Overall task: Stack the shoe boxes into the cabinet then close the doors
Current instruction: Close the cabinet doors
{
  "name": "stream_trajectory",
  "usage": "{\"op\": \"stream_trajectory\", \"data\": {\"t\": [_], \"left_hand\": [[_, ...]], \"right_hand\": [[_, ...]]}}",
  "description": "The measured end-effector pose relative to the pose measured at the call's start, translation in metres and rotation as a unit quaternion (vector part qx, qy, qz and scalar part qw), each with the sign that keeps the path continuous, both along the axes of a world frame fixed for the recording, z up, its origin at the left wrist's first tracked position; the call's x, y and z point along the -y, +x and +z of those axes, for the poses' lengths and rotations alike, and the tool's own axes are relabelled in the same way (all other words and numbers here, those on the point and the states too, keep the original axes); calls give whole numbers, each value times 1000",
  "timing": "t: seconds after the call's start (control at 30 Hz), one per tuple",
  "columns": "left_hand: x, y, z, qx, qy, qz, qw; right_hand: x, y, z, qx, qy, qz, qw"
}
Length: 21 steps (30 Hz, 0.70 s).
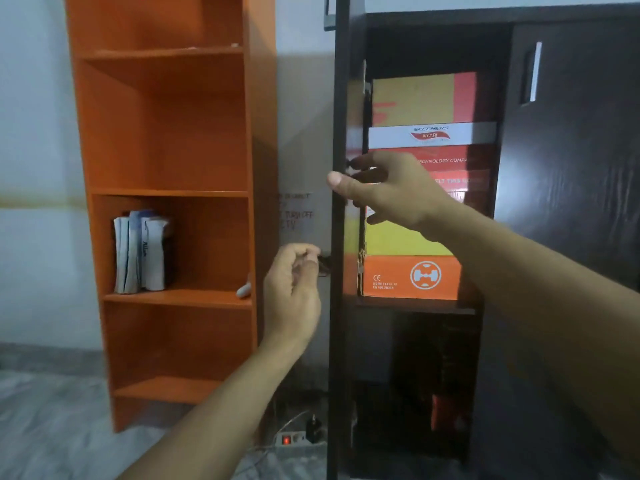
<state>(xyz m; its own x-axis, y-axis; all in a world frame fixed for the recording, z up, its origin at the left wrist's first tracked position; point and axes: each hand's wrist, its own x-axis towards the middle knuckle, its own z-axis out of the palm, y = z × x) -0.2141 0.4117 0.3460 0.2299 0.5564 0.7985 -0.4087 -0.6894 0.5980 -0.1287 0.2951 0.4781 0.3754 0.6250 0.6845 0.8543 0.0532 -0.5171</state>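
The left hand (pixel 292 292), fingers curled, pinches a small dark handle on the outer face of the open dark door (pixel 337 237), the right hand (pixel 388 188) grips that door's edge with thumb outside, and beyond them the shoe boxes (pixel 420 188) sit stacked on the cabinet (pixel 568 168) shelf.

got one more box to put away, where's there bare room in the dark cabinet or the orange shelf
The dark cabinet's upper compartment is crowded: shoe boxes stacked nearly to the top, a thin gap above. The compartment below looks dim, contents unclear. The orange shelf has open bays above the books and below them.
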Motion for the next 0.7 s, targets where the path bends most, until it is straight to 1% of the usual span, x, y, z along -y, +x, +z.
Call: {"op": "stream_trajectory", "data": {"t": [0.03,0.07,0.13,0.17,0.3,0.37,0.43,0.5,0.57,0.63,0.7], "left_hand": [[-4,1,0,-50,-58,-60,995],[-8,3,-1,-98,-93,-108,985],[-10,6,-3,-170,-112,-173,964],[-7,7,-4,-188,-115,-198,955],[4,21,-8,-225,-117,-244,936],[13,33,-9,-235,-103,-263,930],[20,51,-16,-227,-85,-278,929],[25,73,-25,-221,-60,-279,933],[30,96,-36,-251,-7,-253,934],[35,120,-47,-281,68,-194,938],[40,141,-56,-300,170,-112,932]], "right_hand": [[-3,-2,-1,12,7,-14,1000],[-6,-2,-2,29,11,-35,999],[-8,0,-5,63,7,-79,995],[-8,2,-7,70,3,-90,994],[4,8,-17,59,3,-90,994],[16,13,-28,67,10,-116,991],[30,20,-45,70,3,-137,988],[46,34,-65,54,-29,-162,985],[62,52,-85,15,-54,-192,980],[77,73,-101,-6,-40,-240,970],[91,94,-111,-13,-10,-286,958]]}}
